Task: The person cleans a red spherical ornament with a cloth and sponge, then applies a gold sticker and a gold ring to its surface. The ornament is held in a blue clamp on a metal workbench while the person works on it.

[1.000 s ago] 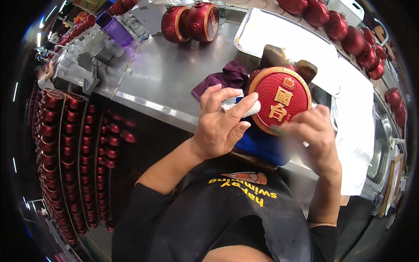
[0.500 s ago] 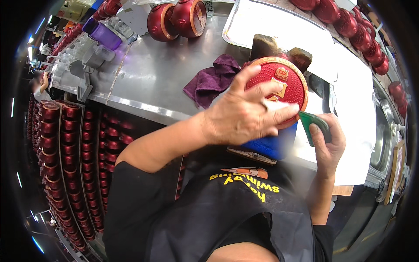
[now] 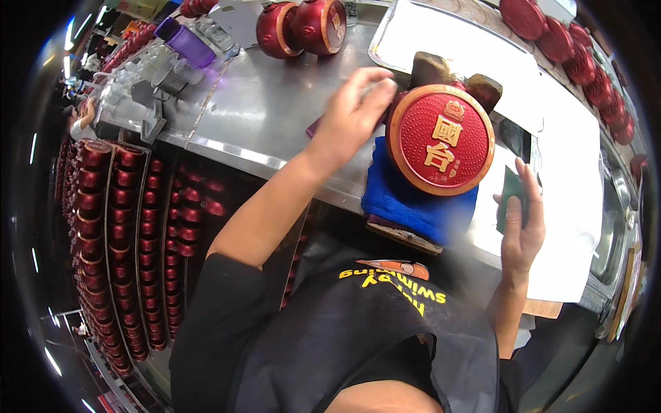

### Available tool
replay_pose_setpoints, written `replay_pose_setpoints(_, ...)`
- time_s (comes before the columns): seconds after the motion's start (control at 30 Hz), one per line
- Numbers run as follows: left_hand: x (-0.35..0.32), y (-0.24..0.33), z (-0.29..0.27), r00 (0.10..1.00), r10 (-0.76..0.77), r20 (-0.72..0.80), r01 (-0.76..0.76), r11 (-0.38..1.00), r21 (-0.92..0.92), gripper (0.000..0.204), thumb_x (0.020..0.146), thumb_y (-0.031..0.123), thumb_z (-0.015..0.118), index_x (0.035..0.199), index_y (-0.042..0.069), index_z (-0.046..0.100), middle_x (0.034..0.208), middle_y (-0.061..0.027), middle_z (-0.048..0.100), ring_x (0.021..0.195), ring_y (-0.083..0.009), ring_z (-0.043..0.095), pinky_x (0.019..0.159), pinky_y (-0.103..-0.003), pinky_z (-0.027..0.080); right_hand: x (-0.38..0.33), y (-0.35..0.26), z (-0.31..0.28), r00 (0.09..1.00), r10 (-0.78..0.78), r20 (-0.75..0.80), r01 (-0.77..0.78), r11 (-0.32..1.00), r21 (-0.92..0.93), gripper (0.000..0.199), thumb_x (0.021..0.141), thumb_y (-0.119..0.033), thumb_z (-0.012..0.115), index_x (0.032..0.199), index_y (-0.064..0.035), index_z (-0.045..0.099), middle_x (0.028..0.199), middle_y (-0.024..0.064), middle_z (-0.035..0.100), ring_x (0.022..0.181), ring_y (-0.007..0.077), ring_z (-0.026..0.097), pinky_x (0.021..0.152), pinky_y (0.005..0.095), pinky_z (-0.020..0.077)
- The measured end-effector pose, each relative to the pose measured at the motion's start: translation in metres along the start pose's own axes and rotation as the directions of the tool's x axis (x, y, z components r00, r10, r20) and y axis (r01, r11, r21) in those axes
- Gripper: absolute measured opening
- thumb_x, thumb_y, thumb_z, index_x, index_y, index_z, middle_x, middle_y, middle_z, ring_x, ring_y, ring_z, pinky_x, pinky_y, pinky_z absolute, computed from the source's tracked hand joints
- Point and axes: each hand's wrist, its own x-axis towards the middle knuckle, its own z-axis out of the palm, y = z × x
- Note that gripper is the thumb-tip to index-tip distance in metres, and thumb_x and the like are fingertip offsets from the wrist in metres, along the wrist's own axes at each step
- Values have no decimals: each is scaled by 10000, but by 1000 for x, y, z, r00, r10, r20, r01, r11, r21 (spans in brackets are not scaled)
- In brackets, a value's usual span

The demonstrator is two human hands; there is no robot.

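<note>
A round red bottle (image 3: 441, 172) with a gold rim and raised gold characters lies face up on a stand covered by a blue cloth (image 3: 392, 189). My left hand (image 3: 351, 117) is beside its upper left edge, fingers stretched out and slightly blurred. Whether the fingertips touch the bottle, I cannot tell. Beneath that wrist a bit of purple cloth (image 3: 313, 129) peeks out; the hand hides the rest. Right of the bottle, my right hand (image 3: 525, 224) holds a flat dark green scraper (image 3: 513, 196) between thumb and fingers, apart from the bottle.
Two padded brown blocks (image 3: 484, 91) flank the bottle's neck. Two more red bottles (image 3: 279, 31) stand at the back of the steel table (image 3: 255, 103). A white tray (image 3: 447, 38) lies behind, with red bottles along the far right. Racks of red bottles (image 3: 93, 206) fill the left.
My left hand has lifted off the bottle's face and moved up and left, over the purple cloth. My right hand with the scraper has drawn away from the rim. The bottle's face is uncovered.
</note>
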Motion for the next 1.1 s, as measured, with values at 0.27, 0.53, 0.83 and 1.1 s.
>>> replay_pose_setpoints(0.27, 16, 26, 25, 944, -183, 276, 222, 968, -116, 591, 999, 521, 631, 1176, -42, 665, 1057, -155, 746, 949, -188, 732, 839, -305, 590, -12, -9, 18, 961, -196, 193, 248, 923, -295, 685, 837, 225, 481, 1503, 64, 450, 1455, 255, 555, 1344, 365, 559, 1107, 409, 442)
replay_pose_setpoints(0.53, -12, 74, 44, 877, 219, 428, -428, 760, 489, 596, 891, 478, 691, 1265, 14, 693, 1126, -251, 734, 1103, -349, 708, 950, -416, 554, -36, 28, -2, 990, -79, 115, 72, 995, 67, 553, 1066, -14, 488, 1603, -61, 366, 1562, 177, 488, 1391, 292, 524, 1034, 369, 514)
replay_pose_setpoints(0.83, -127, 81, -2, 805, 574, -152, -455, 761, 463, 327, 885, 258, 767, 1048, -12, 682, 881, -175, 742, 819, -319, 735, 760, -395, 569, -13, -8, -2, 932, -317, 177, 274, 934, 228, 549, 1077, -73, 462, 1615, -91, 349, 1553, 155, 516, 1178, 260, 623, 1011, 382, 509)
replay_pose_setpoints(1.1, -332, 19, -193, 478, 391, -786, 186, 830, 526, 294, 917, 213, 796, 1112, 13, 704, 1017, -149, 773, 979, -188, 752, 869, -324, 598, 3, -77, 56, 862, -303, 406, 395, 904, -165, 507, 1070, -219, 444, 1564, -104, 454, 1536, 227, 505, 1006, 170, 583, 842, 268, 485)
